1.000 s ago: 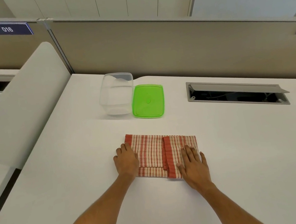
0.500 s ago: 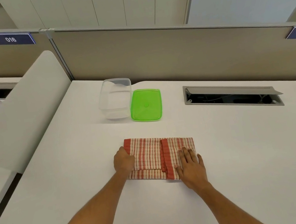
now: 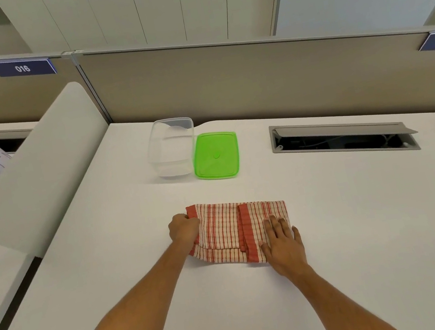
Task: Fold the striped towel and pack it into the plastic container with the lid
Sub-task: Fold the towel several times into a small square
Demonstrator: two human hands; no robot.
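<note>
1. Striped towel (image 3: 222, 232) lies folded into a thick oblong on the white surface (image 3: 363, 227), well short of the clear plastic container (image 3: 171, 149), which stands open at about 12 o'clock from it.
2. Green lid (image 3: 216, 155) lies flat just beside the container, at its 3 o'clock side.
3. At the towel's 9 o'clock end the left hand (image 3: 184, 230) has its fingers curled round the cloth edge, gripping it.
4. At the 4 o'clock corner the right hand (image 3: 280, 237) lies flat, fingers straight, pressing the layers down and holding nothing.
5. It looks soft, light and limp, so the stacked layers may well slide or spring open when lifted.
6. I would take it by the folded ends, pinching all layers together, or fold it once more so that it fits the container.
</note>
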